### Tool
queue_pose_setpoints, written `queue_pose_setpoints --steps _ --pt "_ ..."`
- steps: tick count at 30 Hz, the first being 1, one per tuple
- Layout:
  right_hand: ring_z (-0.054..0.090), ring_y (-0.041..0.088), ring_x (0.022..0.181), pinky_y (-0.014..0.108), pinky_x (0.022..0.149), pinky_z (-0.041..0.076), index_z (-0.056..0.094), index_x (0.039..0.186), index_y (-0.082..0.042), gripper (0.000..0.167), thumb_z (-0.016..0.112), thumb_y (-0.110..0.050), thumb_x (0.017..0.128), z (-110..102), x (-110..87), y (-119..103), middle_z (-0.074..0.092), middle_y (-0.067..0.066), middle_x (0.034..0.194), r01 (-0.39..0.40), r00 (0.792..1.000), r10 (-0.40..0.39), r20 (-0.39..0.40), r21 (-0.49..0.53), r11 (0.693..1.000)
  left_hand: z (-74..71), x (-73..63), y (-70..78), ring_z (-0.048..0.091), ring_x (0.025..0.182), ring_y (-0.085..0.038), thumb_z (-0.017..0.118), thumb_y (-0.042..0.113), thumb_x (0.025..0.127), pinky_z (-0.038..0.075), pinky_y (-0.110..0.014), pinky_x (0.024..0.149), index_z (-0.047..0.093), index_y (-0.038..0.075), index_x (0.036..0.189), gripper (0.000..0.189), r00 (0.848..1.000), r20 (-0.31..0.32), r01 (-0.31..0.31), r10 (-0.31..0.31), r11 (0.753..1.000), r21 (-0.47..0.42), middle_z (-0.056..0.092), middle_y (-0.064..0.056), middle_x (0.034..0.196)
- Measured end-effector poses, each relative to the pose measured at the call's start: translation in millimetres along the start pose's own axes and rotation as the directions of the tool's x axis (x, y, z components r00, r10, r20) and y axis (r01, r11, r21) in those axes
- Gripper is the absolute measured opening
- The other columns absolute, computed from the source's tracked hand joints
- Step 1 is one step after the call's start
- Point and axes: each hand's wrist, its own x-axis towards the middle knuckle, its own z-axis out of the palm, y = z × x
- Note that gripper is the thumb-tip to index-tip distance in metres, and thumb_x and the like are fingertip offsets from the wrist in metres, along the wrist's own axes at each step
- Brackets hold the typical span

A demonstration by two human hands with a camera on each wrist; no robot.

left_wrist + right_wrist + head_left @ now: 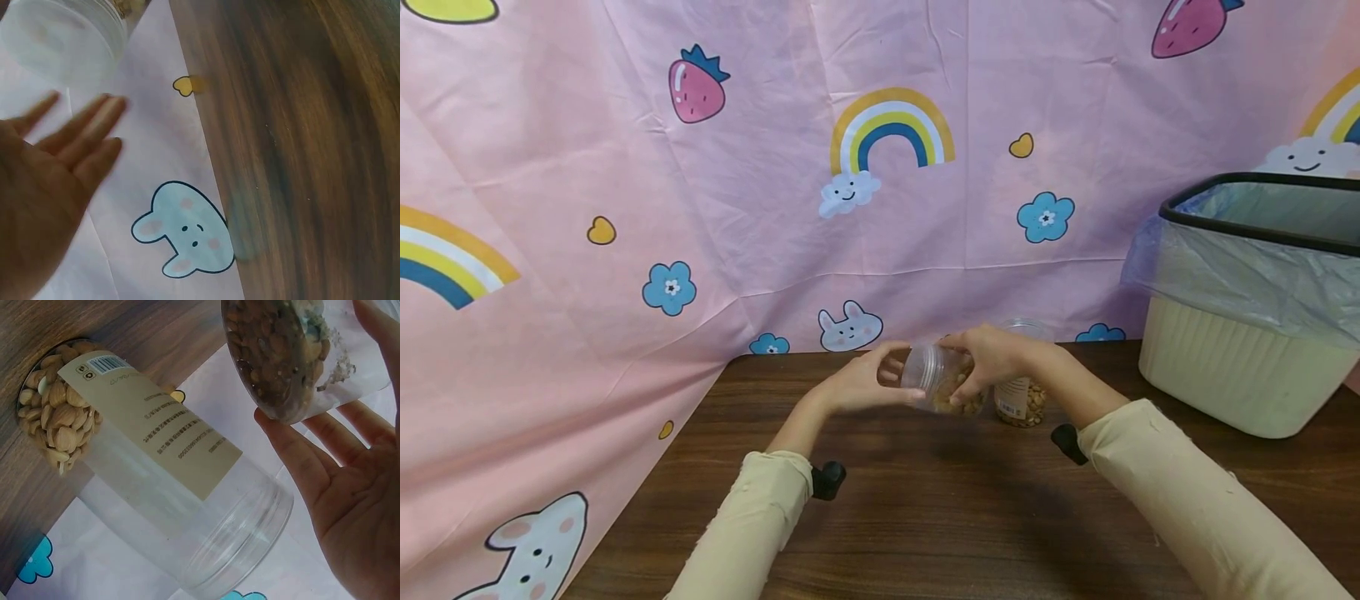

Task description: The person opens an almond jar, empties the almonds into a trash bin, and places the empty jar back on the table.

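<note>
My right hand (994, 354) grips a small clear jar (945, 385) tilted on its side above the table, its lidded end facing left. Nuts and crumbs show through its base in the right wrist view. Around the clear lid (59, 47), my left hand (857, 385) is spread, thumb in front and fingers behind. In the left wrist view those fingers (94, 125) look straight and blurred, just off the lid; thumb contact is unclear. A taller clear jar (156, 469) with a beige label, part filled with almonds (62, 419), stands behind my right hand.
A cream bin (1240, 367) with a plastic liner and dark rim stands at the right. Pink patterned cloth (760, 208) hangs behind the dark wooden table (910, 517) and along its left side.
</note>
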Motion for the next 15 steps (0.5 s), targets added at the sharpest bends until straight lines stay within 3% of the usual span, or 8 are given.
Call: queue_pose_setpoints --steps 4,7,11,15 --pt "0.062 0.024 0.094 0.039 0.081 0.049 0.040 0.136 0.002 0.086 0.079 -0.035 0.070 -1.0 -1.1 1.8 0.055 0.022 0.120 0.009 1.000 -0.009 -0.012 -0.023 1.000 0.0 1.3 -4.1 0.033 0.129 -0.021 0.083 0.027 0.068 0.029 -0.050 0.100 0.026 0.036 0.142 0.093 0.988 -0.006 -0.156 0.156 0.987 -0.025 0.037 0.000 0.140" --pt "0.062 0.024 0.094 0.040 0.081 0.049 0.039 0.137 0.001 0.086 0.079 -0.035 0.071 -1.4 -1.7 1.8 0.054 0.022 0.121 0.007 1.000 -0.007 -0.003 -0.027 1.000 0.6 3.2 -5.2 0.030 0.131 -0.021 0.084 0.019 0.066 0.027 -0.053 0.100 0.028 0.038 0.141 0.095 0.978 -0.015 -0.209 0.209 0.977 -0.027 0.035 0.003 0.141" --pt "0.062 0.023 0.094 0.038 0.079 0.049 0.039 0.137 0.000 0.085 0.079 -0.036 0.071 -1.6 -1.5 0.6 0.055 0.020 0.120 0.001 1.000 -0.001 0.000 -0.025 1.000 0.1 3.8 -3.5 0.036 0.126 -0.020 0.083 0.016 0.067 0.032 -0.049 0.099 0.033 0.033 0.140 0.090 0.981 -0.023 -0.196 0.195 0.980 -0.041 0.040 0.001 0.137" --pt "0.061 0.024 0.094 0.037 0.078 0.050 0.041 0.136 0.000 0.084 0.080 -0.035 0.070 -1.2 -1.0 0.8 0.056 0.019 0.119 0.006 1.000 -0.006 -0.009 -0.020 1.000 -1.3 2.3 -0.4 0.053 0.111 -0.021 0.078 0.023 0.074 0.045 -0.040 0.087 0.034 0.026 0.140 0.080 0.994 0.007 -0.109 0.110 0.990 -0.095 0.050 -0.009 0.125"
